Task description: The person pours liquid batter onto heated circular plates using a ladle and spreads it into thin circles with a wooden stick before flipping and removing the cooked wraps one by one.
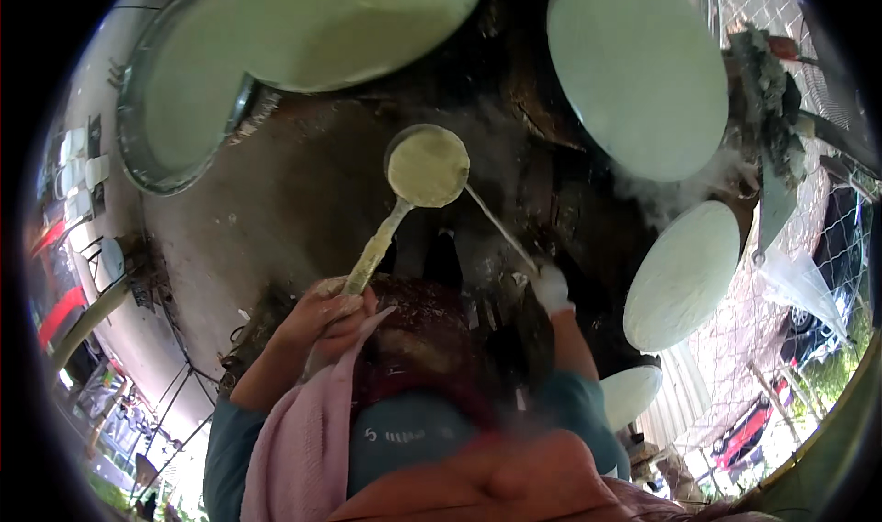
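Observation:
My left hand (335,315) is closed round the batter-crusted handle of a ladle (375,249). The ladle's round bowl, filled with pale creamy liquid (428,165), hangs over the dark floor in front of me. In my right hand (551,289), which looks white as if gloved or wrapped, is a thin light stick (501,225). The far end of that stick meets the right rim of the ladle's bowl; whether it rests on it or passes behind, I cannot tell. A pink towel (299,430) drapes down beside my left forearm.
A wide vessel of pale liquid (358,39) stands ahead, partly over a metal-rimmed basin (175,108) at left. On the right are a large whitish round surface (643,72) with steam beside it, a smaller white disc (684,274) and another (631,396). Wire fencing (763,12) lies beyond.

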Available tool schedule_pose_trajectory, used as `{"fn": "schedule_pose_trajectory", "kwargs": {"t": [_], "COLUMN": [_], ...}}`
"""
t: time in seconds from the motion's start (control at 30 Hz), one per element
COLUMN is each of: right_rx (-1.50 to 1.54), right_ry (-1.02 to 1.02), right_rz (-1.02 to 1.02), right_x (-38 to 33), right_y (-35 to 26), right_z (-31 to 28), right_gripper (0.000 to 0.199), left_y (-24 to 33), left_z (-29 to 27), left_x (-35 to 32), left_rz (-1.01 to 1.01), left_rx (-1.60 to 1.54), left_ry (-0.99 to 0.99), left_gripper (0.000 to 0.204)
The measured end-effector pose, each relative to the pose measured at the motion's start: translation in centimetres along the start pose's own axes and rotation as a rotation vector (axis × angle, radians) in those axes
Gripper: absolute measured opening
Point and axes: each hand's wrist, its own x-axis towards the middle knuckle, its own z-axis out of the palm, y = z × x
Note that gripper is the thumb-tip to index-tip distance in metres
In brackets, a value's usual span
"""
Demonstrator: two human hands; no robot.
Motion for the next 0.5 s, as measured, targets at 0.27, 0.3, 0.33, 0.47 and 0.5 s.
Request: {"fn": "schedule_pose_trajectory", "kwargs": {"t": [0.27, 0.3, 0.33, 0.47, 0.5], "right_rx": [1.174, 1.163, 1.138, 1.052, 1.031], "right_ry": [0.703, 0.738, 0.772, 0.82, 0.793], "right_rz": [-0.548, -0.662, -0.784, -1.344, -1.492], "right_x": [-19.3, -20.8, -22.0, -26.5, -27.3], "right_y": [-6.9, -7.9, -8.8, -12.6, -13.4], "right_z": [-13.5, -15.6, -17.3, -22.7, -23.9], "right_gripper": [0.027, 0.026, 0.025, 0.022, 0.022], "left_y": [3.0, 3.3, 3.8, 6.8, 6.9], "left_z": [1.6, 1.6, 1.7, 0.9, 0.5], "left_x": [-5.9, -6.6, -7.3, -9.5, -10.2], "left_rz": [0.298, 0.364, 0.391, 0.511, 0.52], "left_rx": [0.021, -0.007, -0.008, -0.068, -0.18], "left_ry": [-0.092, -0.073, -0.074, -0.044, -0.102], "left_gripper": [0.024, 0.024, 0.024, 0.022, 0.023]}}
